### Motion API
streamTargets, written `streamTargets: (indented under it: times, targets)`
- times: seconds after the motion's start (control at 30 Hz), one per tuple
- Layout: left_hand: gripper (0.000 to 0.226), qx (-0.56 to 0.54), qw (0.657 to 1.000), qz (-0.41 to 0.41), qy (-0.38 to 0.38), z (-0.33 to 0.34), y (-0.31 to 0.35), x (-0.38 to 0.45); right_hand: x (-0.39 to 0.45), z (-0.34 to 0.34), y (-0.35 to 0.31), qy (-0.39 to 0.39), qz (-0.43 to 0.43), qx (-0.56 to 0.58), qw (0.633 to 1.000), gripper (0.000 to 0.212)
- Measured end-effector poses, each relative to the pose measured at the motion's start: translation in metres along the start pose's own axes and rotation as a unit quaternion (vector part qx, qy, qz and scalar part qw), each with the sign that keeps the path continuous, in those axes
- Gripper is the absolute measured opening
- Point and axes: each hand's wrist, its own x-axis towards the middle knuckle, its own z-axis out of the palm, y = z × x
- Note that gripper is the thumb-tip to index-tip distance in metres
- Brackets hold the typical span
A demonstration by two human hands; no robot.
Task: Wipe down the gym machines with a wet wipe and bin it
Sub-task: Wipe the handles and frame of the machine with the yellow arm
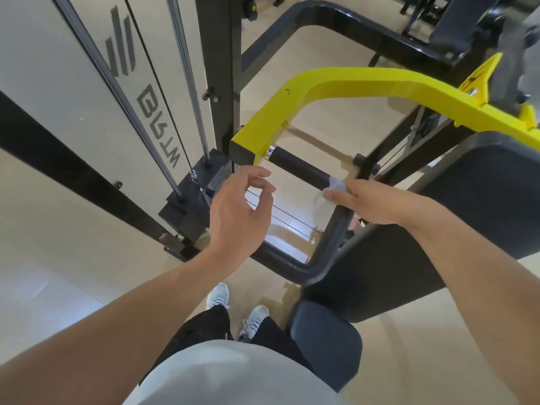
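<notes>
A gym machine stands in front of me, with a yellow arm point(344, 83) that ends in a black padded handle point(301, 168). My right hand point(371, 203) presses a crumpled white wet wipe point(330, 192) against the near end of that handle. My left hand point(239, 209) hovers just left of the handle with its fingers curled and apart, holding nothing. The handle's near end is partly hidden by the wipe and my right hand.
The black weight stack point(201, 194) with chrome guide rods point(187, 77) and a white shroud point(49, 83) stands at the left. A dark back pad point(438, 229) and seat point(324, 340) lie at the right. A black frame tube point(330, 244) runs below my hands. Beige floor surrounds my feet.
</notes>
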Motion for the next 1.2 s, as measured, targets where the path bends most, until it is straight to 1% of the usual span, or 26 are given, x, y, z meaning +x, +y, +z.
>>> streamTargets:
  times: [0.03, 0.07, 0.13, 0.2, 0.23, 0.3, 0.37, 0.47, 0.5, 0.53, 0.57, 0.6, 0.63, 0.67, 0.73, 0.77, 0.8, 0.9, 0.93, 0.97, 1.0, 1.03, 1.07, 1.1, 1.13, 1.2]
  targets:
    - [0.021, -0.004, 1.000, 0.004, 0.007, 0.000, 0.000, -0.001, -0.007, -0.002, 0.003, -0.026, -0.003, 0.048, 0.999, 0.065]
    - [0.023, -0.005, 1.000, 0.009, 0.012, 0.001, 0.000, -0.001, -0.006, -0.006, 0.001, -0.035, -0.013, 0.044, 0.998, 0.063]
    - [0.025, -0.004, 1.000, 0.013, 0.014, 0.002, 0.001, -0.001, 0.012, -0.016, -0.023, -0.032, -0.030, -0.057, 0.997, 0.049]
    - [0.026, 0.008, 1.000, 0.018, 0.009, 0.005, 0.002, -0.001, 0.046, -0.012, -0.054, 0.046, -0.069, -0.145, 0.986, 0.037]
    - [0.027, 0.014, 1.000, 0.024, 0.008, 0.005, 0.002, -0.001, 0.062, -0.007, -0.067, 0.095, -0.086, -0.154, 0.980, 0.035]
    - [0.029, 0.006, 1.000, 0.025, 0.014, 0.005, 0.002, -0.001, 0.079, 0.003, -0.084, 0.166, -0.101, -0.141, 0.971, 0.041]
    - [0.029, -0.011, 0.999, 0.025, 0.016, 0.003, 0.001, -0.001, 0.075, 0.013, -0.074, 0.195, -0.098, -0.132, 0.967, 0.041]
    - [0.023, -0.020, 1.000, 0.021, 0.009, -0.009, -0.005, 0.001, 0.040, 0.020, -0.030, 0.209, -0.050, -0.078, 0.974, 0.045]
    - [0.021, -0.005, 1.000, 0.007, 0.003, -0.014, -0.010, 0.001, 0.025, 0.027, -0.016, 0.204, -0.032, -0.031, 0.978, 0.047]
    - [0.018, 0.023, 1.000, -0.019, -0.009, -0.019, -0.020, 0.001, 0.011, 0.036, -0.005, 0.190, -0.006, 0.050, 0.981, 0.051]
    - [0.014, 0.044, 0.997, -0.060, -0.023, -0.024, -0.032, -0.001, 0.001, 0.043, 0.000, 0.182, 0.011, 0.160, 0.970, 0.054]
    - [0.014, 0.039, 0.992, -0.112, -0.039, -0.027, -0.043, -0.003, -0.004, 0.052, 0.001, 0.183, 0.033, 0.271, 0.944, 0.056]
    - [0.017, 0.019, 0.987, -0.152, -0.050, -0.029, -0.052, -0.007, -0.007, 0.061, -0.003, 0.190, 0.054, 0.366, 0.910, 0.054]
    - [0.023, -0.001, 0.985, -0.167, -0.054, -0.030, -0.058, -0.011, -0.010, 0.070, -0.010, 0.201, 0.073, 0.439, 0.873, 0.050]
    - [0.031, -0.033, 0.983, -0.167, -0.064, -0.027, -0.059, -0.015, -0.021, 0.086, -0.031, 0.208, 0.094, 0.570, 0.790, 0.036]
    - [0.033, -0.054, 0.981, -0.170, -0.072, -0.025, -0.058, -0.016, -0.029, 0.095, -0.041, 0.198, 0.107, 0.609, 0.761, 0.033]
    - [0.036, -0.073, 0.979, -0.171, -0.079, -0.023, -0.059, -0.016, -0.036, 0.106, -0.046, 0.182, 0.120, 0.625, 0.749, 0.032]
    - [0.041, -0.097, 0.979, -0.153, -0.092, -0.022, -0.065, -0.014, -0.065, 0.130, -0.057, 0.117, 0.138, 0.609, 0.772, 0.031]
    - [0.041, -0.104, 0.978, -0.151, -0.094, -0.022, -0.068, -0.014, -0.073, 0.132, -0.057, 0.088, 0.130, 0.577, 0.802, 0.032]
    - [0.041, -0.114, 0.977, -0.152, -0.096, -0.021, -0.069, -0.013, -0.082, 0.131, -0.055, 0.062, 0.120, 0.513, 0.848, 0.036]
    - [0.044, -0.123, 0.976, -0.153, -0.095, -0.020, -0.069, -0.013, -0.090, 0.127, -0.052, 0.050, 0.121, 0.434, 0.891, 0.043]
    - [0.047, -0.134, 0.975, -0.156, -0.090, -0.019, -0.070, -0.012, -0.098, 0.123, -0.049, 0.057, 0.125, 0.342, 0.929, 0.048]
    - [0.048, -0.144, 0.974, -0.156, -0.083, -0.017, -0.070, -0.012, -0.104, 0.118, -0.045, 0.089, 0.134, 0.270, 0.949, 0.051]
    - [0.047, -0.154, 0.972, -0.158, -0.077, -0.016, -0.069, -0.013, -0.109, 0.113, -0.042, 0.139, 0.135, 0.225, 0.955, 0.052]
    - [0.045, -0.161, 0.970, -0.165, -0.072, -0.015, -0.070, -0.014, -0.115, 0.108, -0.041, 0.207, 0.130, 0.191, 0.951, 0.051]
    - [0.046, -0.168, 0.968, -0.175, -0.065, -0.014, -0.070, -0.016, -0.118, 0.099, -0.045, 0.360, 0.071, 0.099, 0.925, 0.044]
